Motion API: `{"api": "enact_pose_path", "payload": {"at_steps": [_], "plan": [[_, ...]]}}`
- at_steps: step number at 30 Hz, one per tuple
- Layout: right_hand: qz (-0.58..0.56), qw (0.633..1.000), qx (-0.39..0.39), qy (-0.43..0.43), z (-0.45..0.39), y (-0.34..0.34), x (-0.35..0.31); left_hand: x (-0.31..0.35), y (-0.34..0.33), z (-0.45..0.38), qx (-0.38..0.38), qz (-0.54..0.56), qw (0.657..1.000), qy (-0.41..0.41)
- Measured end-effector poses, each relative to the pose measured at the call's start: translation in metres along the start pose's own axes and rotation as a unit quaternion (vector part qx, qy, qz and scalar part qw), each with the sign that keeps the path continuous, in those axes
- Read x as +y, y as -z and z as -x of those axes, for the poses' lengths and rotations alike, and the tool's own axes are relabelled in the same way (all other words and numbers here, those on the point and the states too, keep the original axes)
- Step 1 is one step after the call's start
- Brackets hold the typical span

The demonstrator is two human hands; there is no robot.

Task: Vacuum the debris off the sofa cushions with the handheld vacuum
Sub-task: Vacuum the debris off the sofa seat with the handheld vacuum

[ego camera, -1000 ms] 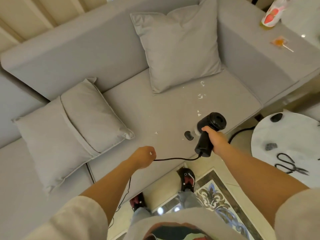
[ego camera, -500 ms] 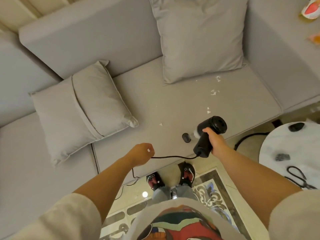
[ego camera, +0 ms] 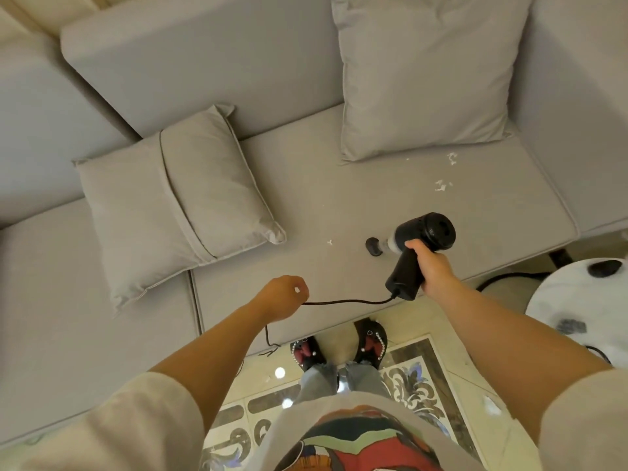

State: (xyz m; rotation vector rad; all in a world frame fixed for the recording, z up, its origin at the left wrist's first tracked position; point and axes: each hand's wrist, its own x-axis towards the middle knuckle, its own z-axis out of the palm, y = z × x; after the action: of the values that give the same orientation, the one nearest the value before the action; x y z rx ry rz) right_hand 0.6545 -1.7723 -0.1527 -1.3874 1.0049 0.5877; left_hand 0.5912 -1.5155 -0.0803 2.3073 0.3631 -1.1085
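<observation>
The vacuum (ego camera: pixel 413 248) sits in the right hand (ego camera: pixel 433 266), fingers wrapped round its grip, nozzle down on the seat cushion (ego camera: pixel 339 205) near a white scrap (ego camera: pixel 329 242). More scraps (ego camera: pixel 442 185) lie farther back, by the pillow (ego camera: pixel 424 76). The left hand (ego camera: pixel 283 297) is fisted on the cord (ego camera: pixel 350 302) (pulled fairly straight). Reaching for the far scraps could drag the cord taut and jerk the nozzle off line.

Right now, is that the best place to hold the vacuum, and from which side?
Likely yes. The right hand wraps the vacuum by its straight black handle, coming from the sofa's front edge. The handle slants back toward the person, leaving the nozzle free over the cushion.
</observation>
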Motion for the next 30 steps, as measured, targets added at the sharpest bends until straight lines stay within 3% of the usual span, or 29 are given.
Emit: {"api": "enact_pose_path", "payload": {"at_steps": [10,23,30], "plan": [[0.112,0.993,-0.019,-0.011,-0.006,-0.042,-0.003,-0.024,0.011,0.003,-0.001,0.027,1.000,-0.008],[0.078,0.997,-0.009,0.002,0.013,-0.057,-0.001,-0.048,0.028,0.000,-0.005,0.013,1.000,-0.028],[0.064,0.996,-0.068,0.013,0.022,-0.082,-0.023,-0.057,0.052,0.001,0.029,0.036,0.999,-0.014]]}}
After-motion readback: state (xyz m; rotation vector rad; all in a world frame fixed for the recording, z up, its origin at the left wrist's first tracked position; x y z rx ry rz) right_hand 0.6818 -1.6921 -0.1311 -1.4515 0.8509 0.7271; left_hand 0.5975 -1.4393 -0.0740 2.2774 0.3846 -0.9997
